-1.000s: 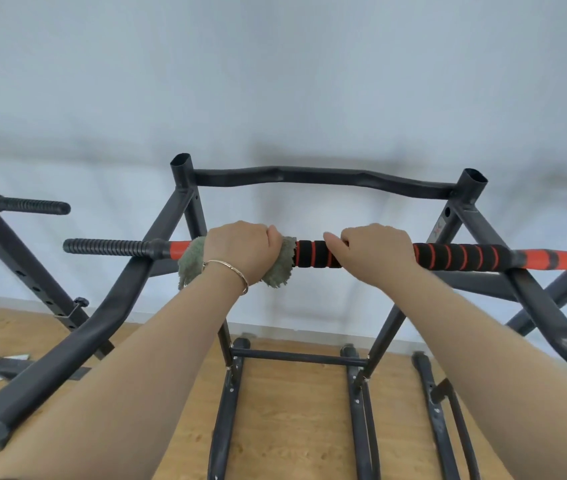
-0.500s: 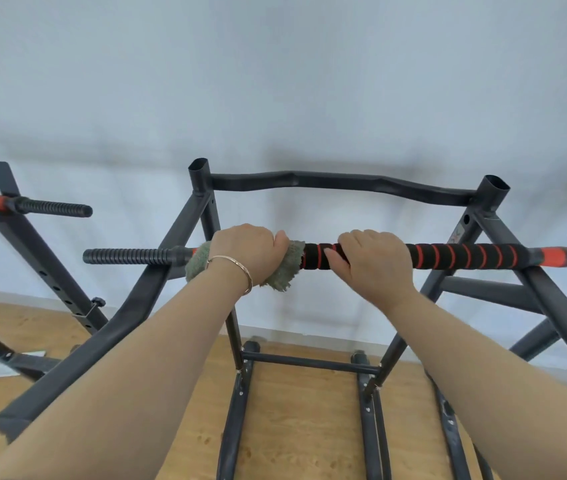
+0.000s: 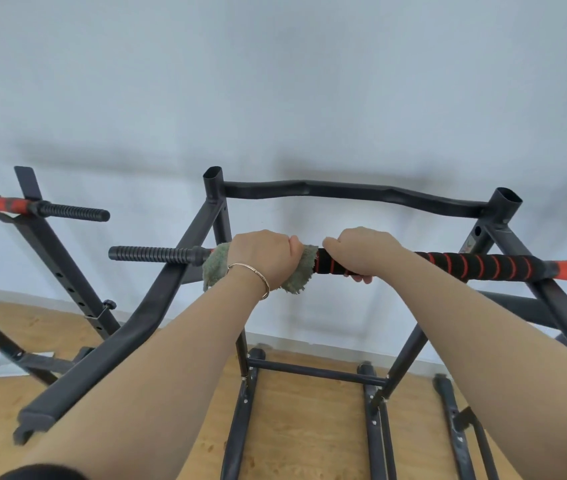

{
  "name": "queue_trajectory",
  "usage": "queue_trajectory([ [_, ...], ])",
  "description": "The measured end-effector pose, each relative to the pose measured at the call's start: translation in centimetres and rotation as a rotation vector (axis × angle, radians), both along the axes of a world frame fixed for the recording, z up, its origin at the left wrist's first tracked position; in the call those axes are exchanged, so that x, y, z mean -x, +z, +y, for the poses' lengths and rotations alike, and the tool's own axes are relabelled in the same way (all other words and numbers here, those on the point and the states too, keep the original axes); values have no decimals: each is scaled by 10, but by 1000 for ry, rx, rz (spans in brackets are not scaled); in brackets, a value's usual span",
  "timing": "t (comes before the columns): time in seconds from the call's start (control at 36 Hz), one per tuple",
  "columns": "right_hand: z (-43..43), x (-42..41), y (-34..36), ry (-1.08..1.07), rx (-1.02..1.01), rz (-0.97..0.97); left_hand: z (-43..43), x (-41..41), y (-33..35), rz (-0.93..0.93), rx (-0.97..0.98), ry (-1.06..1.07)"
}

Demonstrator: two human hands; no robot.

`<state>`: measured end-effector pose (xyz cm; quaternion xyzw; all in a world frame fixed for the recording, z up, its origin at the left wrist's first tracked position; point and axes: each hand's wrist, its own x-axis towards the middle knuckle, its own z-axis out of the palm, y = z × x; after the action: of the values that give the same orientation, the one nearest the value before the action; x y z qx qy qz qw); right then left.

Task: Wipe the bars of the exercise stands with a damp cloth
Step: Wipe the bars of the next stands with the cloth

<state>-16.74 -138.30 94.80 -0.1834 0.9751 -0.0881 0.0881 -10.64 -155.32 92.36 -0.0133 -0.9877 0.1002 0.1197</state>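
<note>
A black exercise stand fills the middle of the view. Its near horizontal bar [image 3: 482, 266] has black foam with orange stripes and a ribbed black end [image 3: 152, 254] on the left. My left hand [image 3: 263, 256] grips a green-grey cloth [image 3: 214, 268] wrapped round this bar, just right of the ribbed end. My right hand [image 3: 365, 252] grips the bare foam of the same bar, right beside the cloth. The cloth's edges show on both sides of my left hand. A bent black upper bar [image 3: 354, 192] runs behind.
A second stand [image 3: 53, 244] with its own ribbed bar end [image 3: 74, 213] is at the left. The near stand's slanted arm [image 3: 108, 355] comes toward me at lower left. Base rails [image 3: 240, 427] lie on the wooden floor [image 3: 309, 427]. A white wall is behind.
The view has shifted, so the stand sits further right in frame. My left hand with the cloth and my right hand have drawn closer together on the bar.
</note>
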Motion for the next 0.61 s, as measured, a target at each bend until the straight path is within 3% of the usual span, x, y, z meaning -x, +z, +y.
queue_trajectory([
  [0.11, 7, -13, -22, 182, -205, 501, -5, -1, -1, -20, 28, -26],
  [0.28, 21, -27, -57, 152, 69, 801, -31, -10, -5, 64, 4, 116],
  [0.36, 15, -26, -41, 97, -56, 681, -27, -13, -7, 100, -6, 136],
  [0.44, 4, -11, -7, 51, -119, 375, -27, -9, -7, 101, 6, 119],
  [0.61, -39, -3, 8, 60, -6, -32, -28, -8, -4, 58, 64, 102],
])
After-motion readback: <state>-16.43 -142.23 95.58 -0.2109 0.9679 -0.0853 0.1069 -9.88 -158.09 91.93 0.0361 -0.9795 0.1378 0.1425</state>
